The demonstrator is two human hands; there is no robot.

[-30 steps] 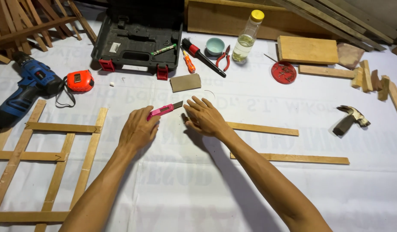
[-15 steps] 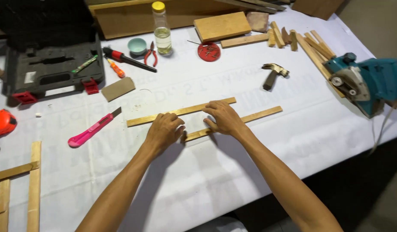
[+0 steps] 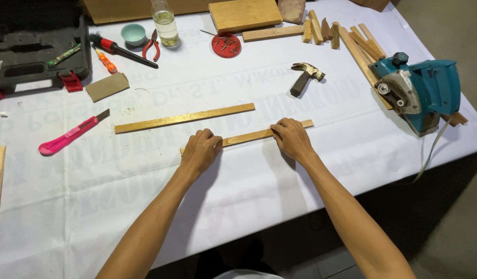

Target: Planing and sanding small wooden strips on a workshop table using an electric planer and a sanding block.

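Red lid [image 3: 226, 45] with nails, beyond hands on wooden strip [image 3: 247, 137]

The near edge of the bench [image 3: 259, 217] lies bare from the left side to the right corner, so a hand could sweep there freely. Both hands, left hand [image 3: 199, 152] and right hand [image 3: 291, 138], sit on the nearer wooden strip [image 3: 249, 137], with a narrow open lane between it and the farther strip [image 3: 184, 119]. Leftward, a pink utility knife [image 3: 70, 135] blocks the way. Toward the right edge a teal circular saw [image 3: 419, 93] and its cord take up the corner. A hammer [image 3: 305, 77] lies in the middle beyond. The far edge is crowded: a tool case [image 3: 37, 57], pliers [image 3: 151, 46], a bottle [image 3: 165, 23], wood offcuts [image 3: 331, 31], probably little passage.
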